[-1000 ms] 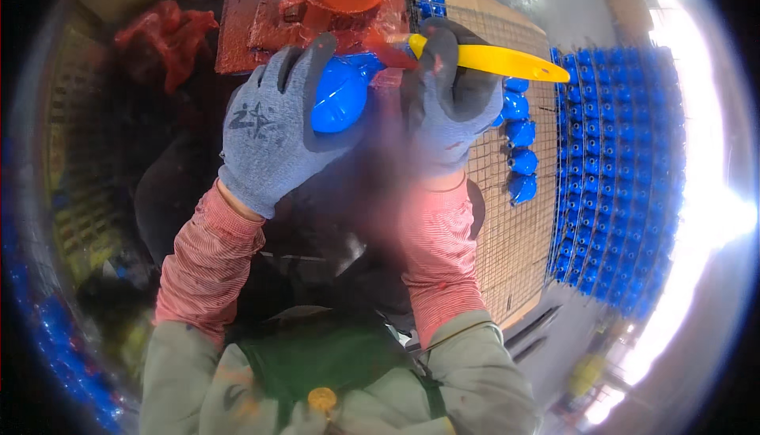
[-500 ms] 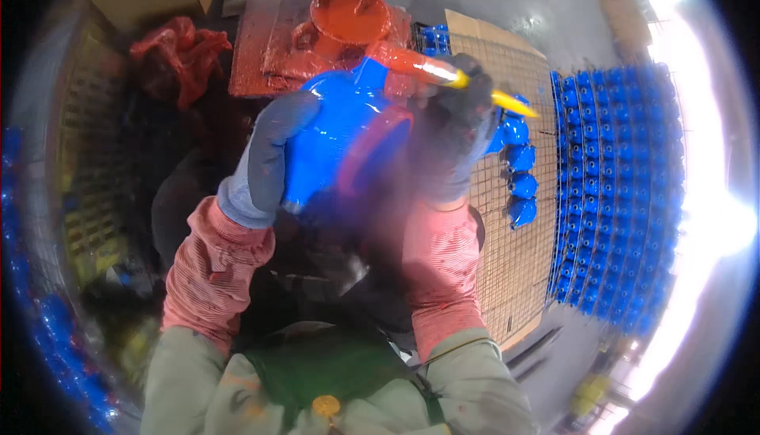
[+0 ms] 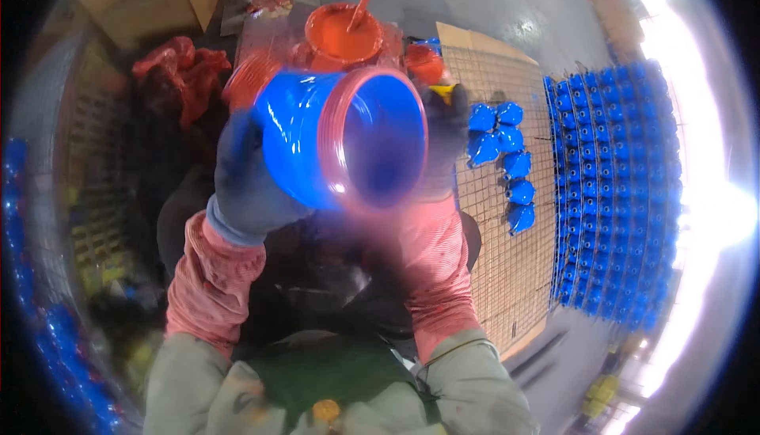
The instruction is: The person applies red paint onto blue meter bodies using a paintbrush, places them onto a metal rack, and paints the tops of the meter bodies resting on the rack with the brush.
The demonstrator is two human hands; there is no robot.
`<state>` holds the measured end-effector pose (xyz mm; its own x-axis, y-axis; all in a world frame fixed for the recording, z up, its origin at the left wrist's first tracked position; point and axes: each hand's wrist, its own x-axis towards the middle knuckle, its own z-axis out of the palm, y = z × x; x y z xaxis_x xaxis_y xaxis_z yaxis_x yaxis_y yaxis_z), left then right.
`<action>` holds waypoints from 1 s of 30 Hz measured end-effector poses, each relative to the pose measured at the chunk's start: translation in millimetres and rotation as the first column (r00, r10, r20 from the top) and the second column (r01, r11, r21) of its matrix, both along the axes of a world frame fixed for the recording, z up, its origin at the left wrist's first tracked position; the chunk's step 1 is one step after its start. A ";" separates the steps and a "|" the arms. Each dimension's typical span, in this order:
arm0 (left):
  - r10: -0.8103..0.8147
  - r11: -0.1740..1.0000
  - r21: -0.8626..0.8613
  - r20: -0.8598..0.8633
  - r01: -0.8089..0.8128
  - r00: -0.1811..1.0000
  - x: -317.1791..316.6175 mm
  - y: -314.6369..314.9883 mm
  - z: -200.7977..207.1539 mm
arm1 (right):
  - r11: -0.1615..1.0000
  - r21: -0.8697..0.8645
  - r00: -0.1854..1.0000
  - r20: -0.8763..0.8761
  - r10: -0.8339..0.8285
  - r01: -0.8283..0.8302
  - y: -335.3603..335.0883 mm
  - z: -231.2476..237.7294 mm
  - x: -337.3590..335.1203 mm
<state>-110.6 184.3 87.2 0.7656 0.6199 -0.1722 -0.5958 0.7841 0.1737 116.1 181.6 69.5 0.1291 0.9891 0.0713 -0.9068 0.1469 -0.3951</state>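
Note:
A glossy blue hollow fitting (image 3: 297,138) is tilted in front of me, its wide open mouth turned toward me. Red covers the ridged ring round that mouth, and a red ridged end shows at its upper left. My left hand (image 3: 245,170), in a dark and blue-grey glove, is closed round the fitting's left side. Behind the mouth's right edge is my right hand (image 3: 445,130), similarly gloved and partly hidden. It grips a paintbrush (image 3: 425,64) with red paint on its head and a bit of yellow handle showing. Whether it also touches the fitting I cannot tell.
Beyond the fitting stands a tub of red paint (image 3: 342,37) with a stick in it. Several small blue pieces (image 3: 518,166) lie on a wire mesh rack (image 3: 491,269) at the right, beside dense rows of blue pieces (image 3: 617,189). A crumpled red bag (image 3: 180,79) and a cardboard box (image 3: 146,0) are at left.
The fitting has turned so its mouth faces me more. My right hand has shifted behind the rim, and the brush, which lay across the fitting's top, now points up beyond it.

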 end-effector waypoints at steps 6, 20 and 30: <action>0.389 0.759 0.640 -0.597 0.123 0.701 5.5 5.6 1.2 | 0.908 0.003 0.809 0.454 -0.374 0.419 -8.2 34.9 -16.4; 0.831 0.254 0.737 -0.498 0.627 0.249 16.6 -5.6 -1.3 | 0.702 0.551 -0.297 0.835 -0.463 0.451 -17.8 41.0 -28.8; 0.188 0.980 0.091 -0.162 -0.175 0.969 13.2 -6.6 -19.5 | 0.834 0.152 0.592 0.638 -0.493 0.530 -9.6 19.1 -23.7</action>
